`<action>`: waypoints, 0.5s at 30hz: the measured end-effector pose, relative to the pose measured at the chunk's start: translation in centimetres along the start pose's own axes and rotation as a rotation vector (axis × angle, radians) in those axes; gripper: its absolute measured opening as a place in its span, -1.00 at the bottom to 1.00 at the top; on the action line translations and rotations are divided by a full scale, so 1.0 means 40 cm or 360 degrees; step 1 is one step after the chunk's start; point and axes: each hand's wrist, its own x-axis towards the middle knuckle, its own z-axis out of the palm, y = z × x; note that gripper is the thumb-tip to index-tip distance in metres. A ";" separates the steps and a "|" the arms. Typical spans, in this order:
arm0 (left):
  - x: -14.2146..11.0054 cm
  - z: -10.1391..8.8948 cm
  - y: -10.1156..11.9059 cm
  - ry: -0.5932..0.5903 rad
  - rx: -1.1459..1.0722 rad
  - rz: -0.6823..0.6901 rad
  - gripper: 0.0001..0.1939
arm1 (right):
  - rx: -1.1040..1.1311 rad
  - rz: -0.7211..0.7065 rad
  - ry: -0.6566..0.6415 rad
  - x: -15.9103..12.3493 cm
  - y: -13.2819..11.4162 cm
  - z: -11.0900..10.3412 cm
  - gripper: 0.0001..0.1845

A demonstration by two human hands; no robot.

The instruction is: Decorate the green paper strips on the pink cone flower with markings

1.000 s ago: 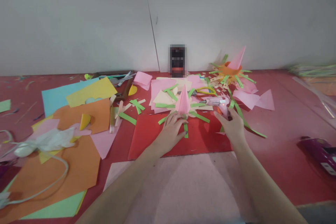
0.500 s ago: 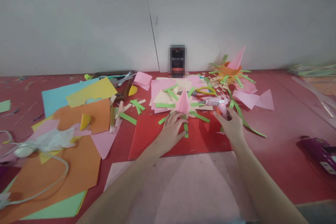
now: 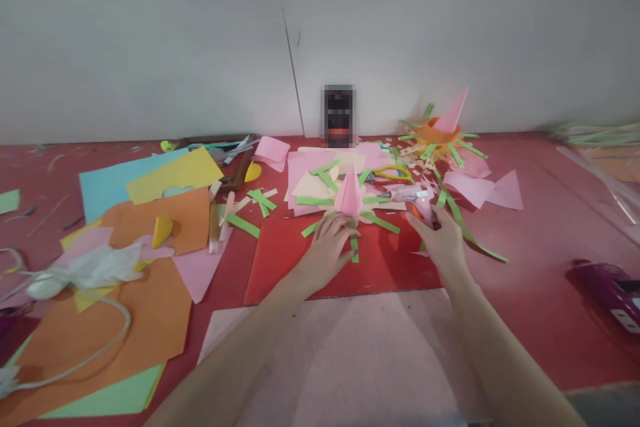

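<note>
A pink paper cone (image 3: 349, 195) stands upright on a cream paper base with green paper strips (image 3: 315, 201) radiating from it. My left hand (image 3: 331, 239) rests at the front of this paper piece, its fingertips near the foot of the cone and its thumb apart, beside a green strip. To the right, my right hand (image 3: 440, 237) is closed round the handle of a pale pink hot glue gun (image 3: 407, 193). The gun's nozzle points left, close to a green strip at the cone's right. Under the left hand lies a red board (image 3: 280, 260).
Yellow-handled pliers (image 3: 395, 172) lie behind the glue gun. A similar orange paper piece (image 3: 435, 131) with a cone stands at the back right. Coloured sheets (image 3: 155, 217) and a white cable (image 3: 127, 320) cover the left. A purple power strip (image 3: 607, 287) lies far right.
</note>
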 end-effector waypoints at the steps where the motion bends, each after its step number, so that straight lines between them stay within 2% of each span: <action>1: -0.001 0.000 0.000 0.0002 0.0000 -0.0007 -0.73 | -0.0008 -0.0011 -0.0004 0.000 0.001 0.000 -0.35; 12: -0.005 -0.002 -0.004 0.0028 0.0062 -0.0050 -0.71 | 0.0089 0.0093 -0.0029 -0.001 -0.004 0.000 -0.29; 15: -0.007 0.000 -0.006 0.0027 0.0064 -0.0059 -0.70 | 0.0052 0.0104 -0.0024 -0.001 -0.007 -0.001 -0.32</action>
